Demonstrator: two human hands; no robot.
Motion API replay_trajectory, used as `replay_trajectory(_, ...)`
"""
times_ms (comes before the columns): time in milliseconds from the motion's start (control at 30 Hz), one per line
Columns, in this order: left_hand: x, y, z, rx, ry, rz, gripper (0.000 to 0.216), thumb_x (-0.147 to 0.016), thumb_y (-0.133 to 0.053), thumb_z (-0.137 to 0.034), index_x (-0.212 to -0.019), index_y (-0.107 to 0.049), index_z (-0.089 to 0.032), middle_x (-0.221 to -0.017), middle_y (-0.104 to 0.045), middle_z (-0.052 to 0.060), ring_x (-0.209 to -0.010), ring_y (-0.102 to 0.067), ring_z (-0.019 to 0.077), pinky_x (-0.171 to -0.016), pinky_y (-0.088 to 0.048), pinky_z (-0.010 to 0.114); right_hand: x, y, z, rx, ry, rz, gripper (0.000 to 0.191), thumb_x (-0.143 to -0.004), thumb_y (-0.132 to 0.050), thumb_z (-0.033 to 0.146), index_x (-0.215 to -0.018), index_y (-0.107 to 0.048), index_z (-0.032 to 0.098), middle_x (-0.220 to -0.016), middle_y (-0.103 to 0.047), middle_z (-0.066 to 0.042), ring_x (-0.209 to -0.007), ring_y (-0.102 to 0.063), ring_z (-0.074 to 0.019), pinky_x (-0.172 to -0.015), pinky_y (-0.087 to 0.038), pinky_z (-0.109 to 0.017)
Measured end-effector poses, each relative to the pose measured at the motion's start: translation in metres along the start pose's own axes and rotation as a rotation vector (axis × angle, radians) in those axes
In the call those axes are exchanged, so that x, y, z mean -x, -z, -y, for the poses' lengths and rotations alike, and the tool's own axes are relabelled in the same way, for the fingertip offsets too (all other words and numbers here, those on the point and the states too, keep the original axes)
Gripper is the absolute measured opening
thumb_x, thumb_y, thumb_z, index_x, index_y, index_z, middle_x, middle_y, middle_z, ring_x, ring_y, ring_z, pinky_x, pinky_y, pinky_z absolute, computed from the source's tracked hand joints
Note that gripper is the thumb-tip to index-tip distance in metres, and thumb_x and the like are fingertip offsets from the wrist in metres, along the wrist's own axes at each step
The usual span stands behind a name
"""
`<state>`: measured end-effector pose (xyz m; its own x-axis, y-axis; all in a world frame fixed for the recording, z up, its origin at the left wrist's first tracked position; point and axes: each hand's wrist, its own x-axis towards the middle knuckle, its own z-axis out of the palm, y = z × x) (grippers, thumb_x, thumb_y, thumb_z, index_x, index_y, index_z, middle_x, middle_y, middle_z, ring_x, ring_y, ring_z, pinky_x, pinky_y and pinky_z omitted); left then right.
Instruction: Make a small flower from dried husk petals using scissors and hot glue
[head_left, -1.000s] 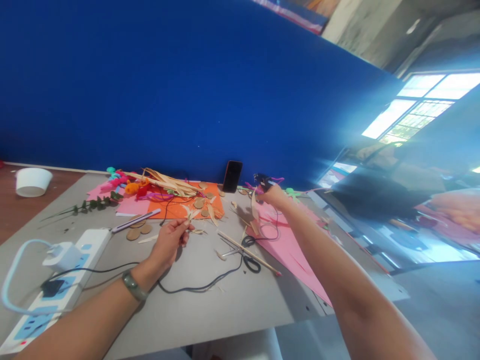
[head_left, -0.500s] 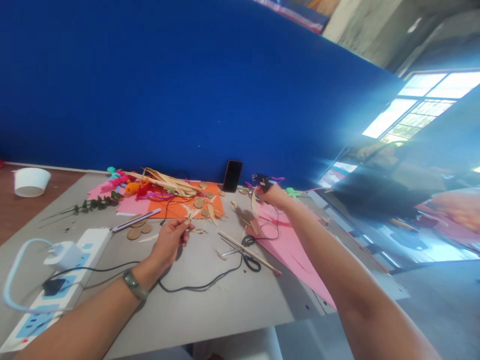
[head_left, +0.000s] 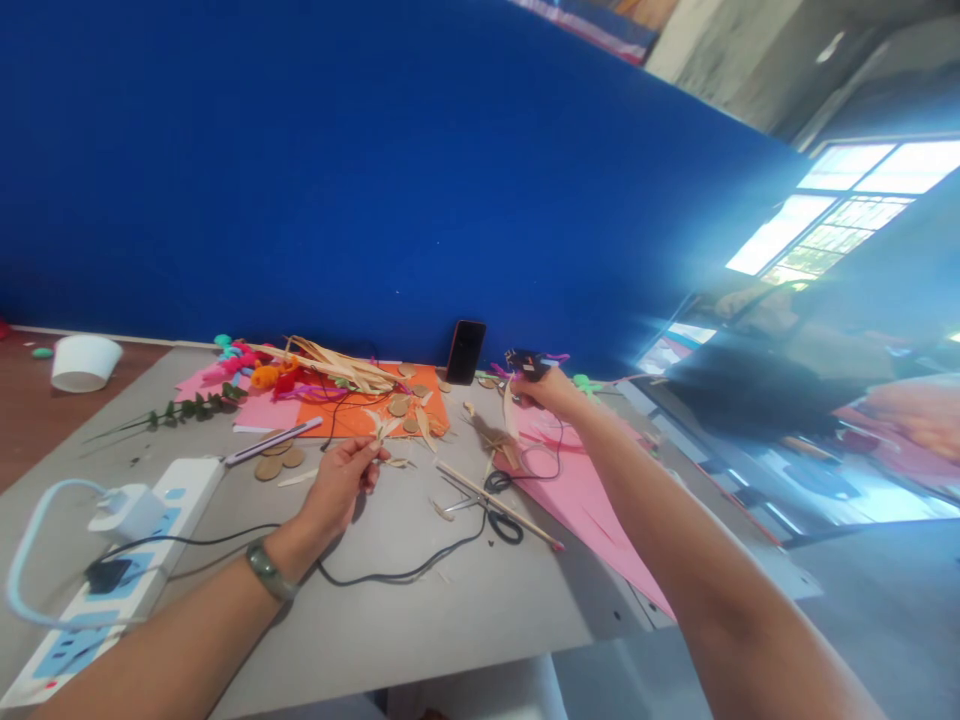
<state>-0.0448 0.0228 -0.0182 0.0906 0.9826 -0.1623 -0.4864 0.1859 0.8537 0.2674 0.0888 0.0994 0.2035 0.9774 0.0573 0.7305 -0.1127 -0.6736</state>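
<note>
My left hand (head_left: 349,475) is closed in a pinch around a small bunch of pale dried husk strips (head_left: 384,430), just in front of the orange sheet (head_left: 341,418). My right hand (head_left: 546,388) reaches to the far side of the table and is wrapped round a black glue gun (head_left: 531,365); its lower part is hidden by the fingers. Below that hand a pale husk strip (head_left: 509,410) stands near a brownish star-shaped piece (head_left: 493,440). Between my hands lie black-handled scissors (head_left: 501,522) and a thin wooden stick (head_left: 525,512) crossing them.
A white power strip (head_left: 161,560) with plugs takes up the left. A black cord (head_left: 390,577) trails across the table. A phone (head_left: 466,352) leans on the blue partition (head_left: 375,180). Wooden discs (head_left: 281,460), pink sheets (head_left: 585,510) and a white cup (head_left: 86,362) lie around.
The white cup at the far left has shifted right, and a small green thing now shows beside it. The glue gun has turned slightly in my right hand. My left hand keeps its place.
</note>
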Motion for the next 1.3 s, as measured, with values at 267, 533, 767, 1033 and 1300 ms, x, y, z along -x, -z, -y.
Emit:
replay_trajectory(267,0.0,0.002,0.003,0.017,-0.006,0.049,0.032,-0.064,-0.077,-0.035,-0.078,-0.059,-0.013,-0.07,-0.067,0.001,-0.04,-0.045,0.0028,-0.036,-0.03,0.015,0.086,-0.036,0.032,-0.273,0.237,0.224,0.03,-0.08,-0.057,0.043,-0.076,-0.062,0.014,-0.044,-0.047,0.004,-0.04,-0.043,-0.0088,-0.044,-0.037,-0.022)
replay_trajectory(533,0.002,0.0,0.002,0.013,-0.014,0.041,0.032,-0.064,-0.078,-0.034,-0.079,-0.059,-0.013,-0.072,-0.07,0.003,-0.041,-0.047,0.0036,-0.038,-0.033,0.016,0.146,-0.076,0.061,-0.213,0.267,0.238,0.029,-0.085,-0.054,0.045,-0.081,-0.063,0.017,-0.058,-0.057,0.0,-0.052,-0.052,-0.0136,-0.052,-0.044,-0.025)
replay_trajectory(767,0.003,-0.003,0.001,0.004,-0.022,0.022,0.032,-0.064,-0.078,-0.034,-0.078,-0.06,-0.012,-0.07,-0.07,0.003,-0.039,-0.047,0.0037,-0.038,-0.034,0.017,0.14,-0.103,0.057,-0.197,0.34,0.255,0.03,-0.085,-0.054,0.038,-0.102,-0.067,0.016,-0.073,-0.062,-0.003,-0.064,-0.054,-0.0152,-0.062,-0.047,-0.025)
replay_trajectory(1033,0.004,-0.003,0.006,-0.006,-0.015,0.03,0.027,-0.066,-0.078,-0.033,-0.077,-0.064,-0.012,-0.072,-0.071,0.004,-0.041,-0.048,0.0044,-0.04,-0.036,0.018,0.139,-0.109,0.054,-0.193,0.284,0.288,0.029,-0.083,-0.055,0.035,-0.099,-0.068,0.015,-0.075,-0.063,-0.002,-0.067,-0.055,-0.0159,-0.064,-0.047,-0.026)
replay_trajectory(1300,0.003,-0.001,0.009,-0.036,-0.044,0.061,0.021,-0.072,-0.073,-0.033,-0.076,-0.068,-0.013,-0.071,-0.07,0.003,-0.042,-0.049,0.0044,-0.041,-0.037,0.017,0.142,-0.111,0.052,-0.254,0.192,0.357,0.036,-0.084,-0.055,0.042,-0.106,-0.067,0.017,-0.058,-0.055,0.001,-0.055,-0.048,-0.0128,-0.051,-0.043,-0.023)
